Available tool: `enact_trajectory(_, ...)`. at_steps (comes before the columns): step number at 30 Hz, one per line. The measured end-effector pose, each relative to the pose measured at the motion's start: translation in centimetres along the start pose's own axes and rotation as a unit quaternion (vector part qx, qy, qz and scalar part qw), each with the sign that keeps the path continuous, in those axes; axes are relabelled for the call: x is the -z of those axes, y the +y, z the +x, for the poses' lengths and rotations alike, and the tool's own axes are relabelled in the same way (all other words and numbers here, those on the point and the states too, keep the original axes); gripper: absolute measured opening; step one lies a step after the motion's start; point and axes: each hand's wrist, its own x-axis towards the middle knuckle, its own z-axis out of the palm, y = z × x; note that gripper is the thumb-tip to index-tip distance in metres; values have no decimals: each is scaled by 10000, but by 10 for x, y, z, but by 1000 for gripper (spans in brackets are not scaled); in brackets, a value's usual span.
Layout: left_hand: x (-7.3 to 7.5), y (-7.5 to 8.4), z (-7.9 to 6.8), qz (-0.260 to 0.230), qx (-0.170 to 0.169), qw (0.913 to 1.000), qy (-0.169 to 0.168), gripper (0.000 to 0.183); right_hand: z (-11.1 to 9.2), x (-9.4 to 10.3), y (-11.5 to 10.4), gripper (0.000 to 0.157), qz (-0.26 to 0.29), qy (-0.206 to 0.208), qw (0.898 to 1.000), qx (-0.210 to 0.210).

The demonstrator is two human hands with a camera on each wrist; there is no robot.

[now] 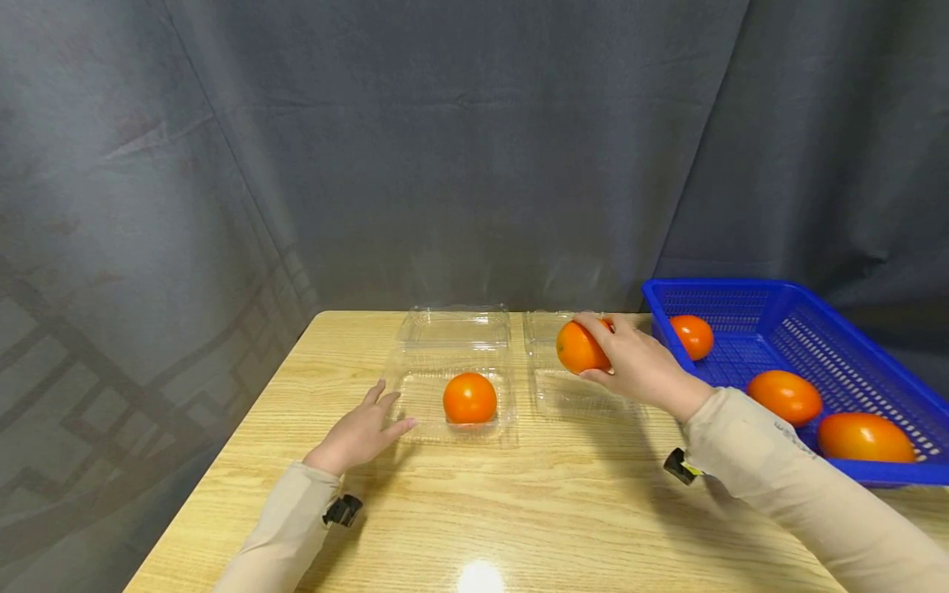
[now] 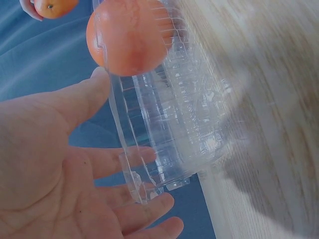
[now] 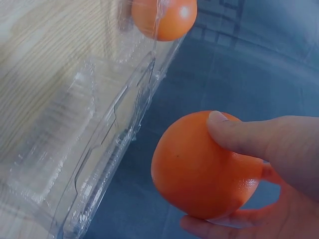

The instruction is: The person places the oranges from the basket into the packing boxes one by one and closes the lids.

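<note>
My right hand grips an orange above the right clear plastic clamshell box. Up close in the right wrist view, thumb and fingers lie round that orange, which is apart from the box wall. Another orange sits in the right part of the left clear clamshell box, whose lid lies open toward the back. My left hand is at this box's left side with fingers spread and nothing held. Whether its fingertips touch the plastic I cannot tell.
A blue plastic basket stands at the right end of the wooden table, with oranges inside. A grey curtain hangs right behind the table's back edge. Each wrist wears a small black camera.
</note>
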Motion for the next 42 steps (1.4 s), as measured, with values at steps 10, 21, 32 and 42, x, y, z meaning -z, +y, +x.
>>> enact_trajectory(10,0,-1,0,2,-34,10000,28,65,4,-8,-7,71,16,34,9998,200)
enact_trajectory(21,0,0,0,-51,19,10000,-20,65,7,-14,-16,73,112,-158,9997,122)
enact_trajectory(32,1,0,0,-59,13,10000,-22,65,8,-20,-20,71,85,-159,9997,191)
enact_trajectory(42,1,0,0,-93,-7,10000,-22,65,8,-21,-24,71,217,-294,9993,122)
